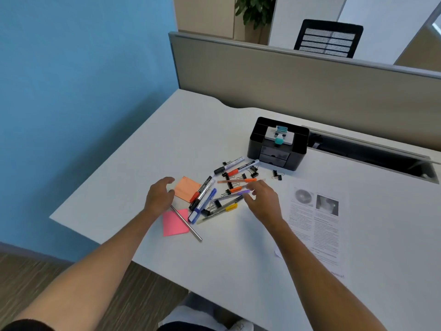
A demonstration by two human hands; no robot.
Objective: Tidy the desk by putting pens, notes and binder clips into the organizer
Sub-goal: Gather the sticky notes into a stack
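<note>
A black desk organizer [298,149] with small drawers stands at the back of the white desk [181,130]. In front of it lies a heap of markers and pens [207,189] mixed with several black binder clips [276,175]. An orange note [186,188] and a pink note [173,223] lie at the heap's left, a thin silver pen [188,224] across the pink one. My left hand [158,197] hovers open beside the orange note. My right hand [263,199] is over the heap, fingertips at a purple-capped pen [239,192], holding nothing that I can see.
A printed paper sheet [317,223] lies right of my right hand. A small teal-tipped device [279,136] sits on the organizer. A cable slot [372,151] runs along the back right, below a beige partition [286,84]. The desk's left edge drops to the floor.
</note>
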